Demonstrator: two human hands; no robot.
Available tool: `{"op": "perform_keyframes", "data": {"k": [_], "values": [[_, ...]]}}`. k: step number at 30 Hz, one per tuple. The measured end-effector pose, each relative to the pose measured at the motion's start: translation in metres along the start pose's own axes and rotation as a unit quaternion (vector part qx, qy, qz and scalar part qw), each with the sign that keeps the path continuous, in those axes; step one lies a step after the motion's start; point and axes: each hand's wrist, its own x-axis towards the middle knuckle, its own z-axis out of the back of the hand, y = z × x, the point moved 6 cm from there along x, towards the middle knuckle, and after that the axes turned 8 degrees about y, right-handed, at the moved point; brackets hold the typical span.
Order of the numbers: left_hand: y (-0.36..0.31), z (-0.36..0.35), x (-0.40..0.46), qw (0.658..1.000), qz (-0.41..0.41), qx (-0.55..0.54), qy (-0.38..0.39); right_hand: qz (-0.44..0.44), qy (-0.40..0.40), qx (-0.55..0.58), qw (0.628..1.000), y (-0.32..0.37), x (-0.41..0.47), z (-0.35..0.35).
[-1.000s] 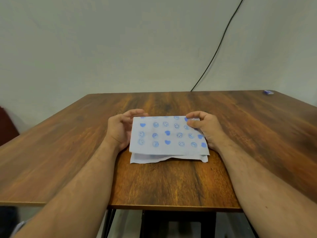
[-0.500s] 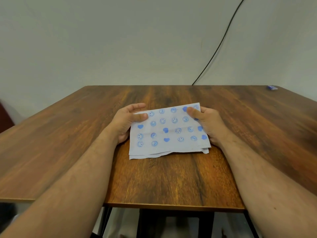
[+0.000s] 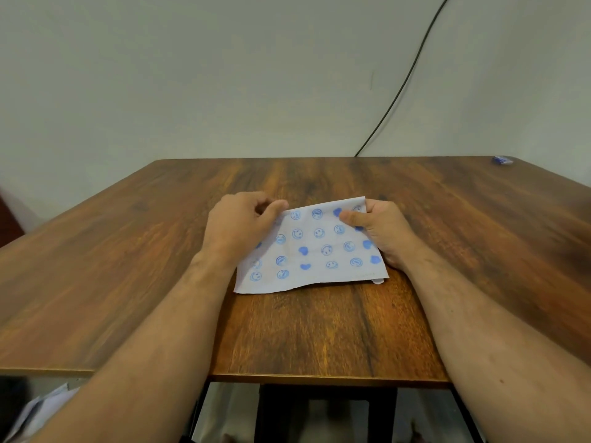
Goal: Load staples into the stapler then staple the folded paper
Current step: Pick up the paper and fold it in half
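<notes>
A folded white paper (image 3: pixel 315 251) stamped with blue smileys and hearts lies in the middle of the wooden table (image 3: pixel 319 330). My left hand (image 3: pixel 240 227) lies over the paper's far left corner, thumb and curled fingers pinching that edge. My right hand (image 3: pixel 380 231) pinches the far right corner, thumb on top of the sheet. The far edge is raised a little off the table. A small blue box (image 3: pixel 502 160) sits at the table's far right corner. No stapler is in view.
A black cable (image 3: pixel 403 87) runs down the wall to the table's back edge. White papers (image 3: pixel 35 410) lie on the floor at lower left, below the table's front edge.
Both hands slid the paper slightly away and tightened on its far corners; the left hand now covers more of the left side. The lower layers no longer stick out at the near edge.
</notes>
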Motion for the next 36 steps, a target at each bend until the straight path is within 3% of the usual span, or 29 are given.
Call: {"op": "perform_keyframes", "data": {"k": [7,25,36], "values": [[-0.036,-0.032,0.005,0.991,-0.079,0.066,0.085,0.027,0.019,-0.019,0.999,0.006,-0.003,-0.007],[-0.042,-0.039,0.008,0.996,-0.016,-0.083,0.037,0.091,-0.003,-0.123,0.988,0.011,-0.001,-0.007],[-0.043,-0.043,0.008,0.994,0.036,-0.098,0.037,0.095,-0.029,-0.165,0.981,0.012,0.002,-0.008]]}}
